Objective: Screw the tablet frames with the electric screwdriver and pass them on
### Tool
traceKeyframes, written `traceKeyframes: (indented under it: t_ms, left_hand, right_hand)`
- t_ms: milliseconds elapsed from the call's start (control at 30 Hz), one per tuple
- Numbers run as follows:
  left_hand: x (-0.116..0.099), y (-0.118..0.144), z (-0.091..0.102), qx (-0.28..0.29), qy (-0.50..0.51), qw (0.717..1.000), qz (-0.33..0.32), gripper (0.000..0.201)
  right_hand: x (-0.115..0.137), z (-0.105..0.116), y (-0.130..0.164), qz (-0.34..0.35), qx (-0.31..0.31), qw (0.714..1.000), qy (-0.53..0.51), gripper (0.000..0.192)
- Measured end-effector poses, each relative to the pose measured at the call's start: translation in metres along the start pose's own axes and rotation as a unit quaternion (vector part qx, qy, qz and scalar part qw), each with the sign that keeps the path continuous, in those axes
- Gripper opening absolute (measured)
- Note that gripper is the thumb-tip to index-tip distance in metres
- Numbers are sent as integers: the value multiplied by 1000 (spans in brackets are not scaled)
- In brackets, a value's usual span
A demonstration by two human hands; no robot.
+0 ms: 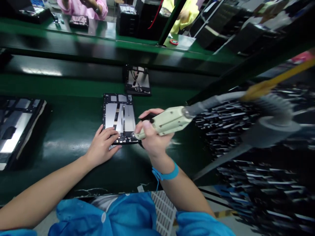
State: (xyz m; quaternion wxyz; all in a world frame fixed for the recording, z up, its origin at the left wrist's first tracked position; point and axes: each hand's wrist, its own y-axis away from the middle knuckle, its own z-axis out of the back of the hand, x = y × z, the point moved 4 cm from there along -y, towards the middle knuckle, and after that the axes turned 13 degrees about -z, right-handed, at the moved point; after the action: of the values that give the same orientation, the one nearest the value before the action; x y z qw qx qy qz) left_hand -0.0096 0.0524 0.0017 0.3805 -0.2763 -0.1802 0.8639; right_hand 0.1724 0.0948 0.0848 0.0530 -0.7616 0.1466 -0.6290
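An opened tablet chassis (119, 114) with silver shielding lies on the green conveyor belt (69, 127) in front of me. My left hand (103, 146) rests flat on its near left corner, fingers spread, holding it down. My right hand (151, 136) grips a cream-coloured electric screwdriver (167, 122), its tip down at the chassis's near right edge. A grey hose and a yellow cable run from the tool up to the right. A blue strap circles my right wrist.
A second open chassis (137, 80) lies further along the belt, and another (14, 127) sits at the left edge. Dark racks of parts (258, 137) fill the right side. Across the line, a person in pink (85, 8) and one in yellow (183, 14) work.
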Motion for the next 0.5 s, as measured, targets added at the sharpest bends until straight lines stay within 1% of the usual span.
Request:
traceKeyframes:
  t_ms: [67,167,300,500]
  left_hand:
    - [0,0,0,1,3,1000,4,32]
    - [0,0,0,-1,6,1000,2,32]
    - [0,-1,-1,-3,7,1000,-3,32]
    - [-1,-2,0,2,10,1000,3,30]
  right_hand:
    - [-5,-17,11,-29,45,998,12,26]
    - [-16,-28,19,-58,65,996,28,32]
    - [-24,-30,19,-70,73,995,23,33]
    - [-26,-32,20,-60,80,995,7,31]
